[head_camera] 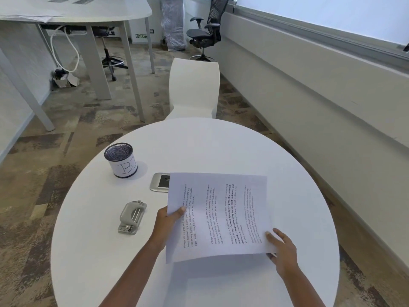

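Note:
A printed sheet of paper (219,216) hangs lifted above the round white table (221,147), its text running sideways. My left hand (164,222) pinches its left edge, thumb on top and fingers hidden beneath. My right hand (282,249) pinches the near right corner, thumb on top, fingers under the sheet. The paper casts a shadow on the tabletop below it.
A grey metal hole punch (132,217) lies left of my left hand. A black mesh pen cup (121,160) labelled "B" stands further back. A silver cable hatch (159,182) is partly covered by the sheet. A white chair (194,89) stands behind the table.

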`<move>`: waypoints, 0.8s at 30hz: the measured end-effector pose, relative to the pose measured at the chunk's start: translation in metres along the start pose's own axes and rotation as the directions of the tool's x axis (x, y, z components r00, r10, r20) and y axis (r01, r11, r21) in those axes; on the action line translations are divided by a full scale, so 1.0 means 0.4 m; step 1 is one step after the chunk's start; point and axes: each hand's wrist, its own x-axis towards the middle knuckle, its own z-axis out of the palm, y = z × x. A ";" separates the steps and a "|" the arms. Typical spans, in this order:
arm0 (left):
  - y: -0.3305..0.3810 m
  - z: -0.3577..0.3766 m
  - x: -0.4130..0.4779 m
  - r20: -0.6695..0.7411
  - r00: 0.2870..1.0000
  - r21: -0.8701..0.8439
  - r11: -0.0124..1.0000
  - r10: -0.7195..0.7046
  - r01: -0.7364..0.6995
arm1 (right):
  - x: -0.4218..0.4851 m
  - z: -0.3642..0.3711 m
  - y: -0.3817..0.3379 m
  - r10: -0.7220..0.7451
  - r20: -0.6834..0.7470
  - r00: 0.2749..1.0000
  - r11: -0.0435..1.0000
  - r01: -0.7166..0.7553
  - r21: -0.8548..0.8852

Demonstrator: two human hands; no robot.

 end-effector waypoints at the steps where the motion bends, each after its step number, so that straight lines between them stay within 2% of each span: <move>1: -0.002 0.003 -0.001 -0.005 1.000 -0.020 1.000 -0.003 0.003 | -0.002 0.001 0.002 0.058 0.003 0.998 0.996 -0.058 0.072; 4: -0.011 0.020 -0.007 -0.066 0.997 -0.127 0.992 -0.025 0.017 | -0.010 0.008 0.011 0.219 0.100 0.970 0.920 -0.240 0.309; 7: -0.031 0.043 -0.012 -0.150 0.986 -0.192 0.980 -0.074 0.044 | -0.021 0.034 0.036 0.234 0.170 0.957 0.900 -0.280 0.335; 13: -0.095 0.093 -0.033 -0.206 0.967 -0.186 0.976 -0.151 0.113 | -0.076 0.117 0.061 0.232 0.375 0.897 0.927 -0.321 0.193; 16: -0.125 0.111 -0.054 -0.171 0.956 -0.217 0.956 -0.238 0.200 | -0.085 0.140 0.080 0.179 0.320 0.930 0.964 -0.230 0.130; 19: -0.145 0.105 -0.070 -0.103 0.945 -0.240 0.930 -0.311 0.280 | -0.087 0.132 0.092 0.169 0.248 0.954 0.985 -0.169 -0.025; 22: -0.146 0.073 -0.062 -0.096 0.939 -0.256 0.919 -0.331 0.299 | -0.078 0.104 0.096 0.110 0.176 0.978 0.981 -0.078 -0.180; 24: -0.136 0.046 -0.046 -0.123 0.933 -0.276 0.915 -0.338 0.295 | -0.071 0.083 0.092 0.095 0.178 0.980 0.969 -0.049 -0.243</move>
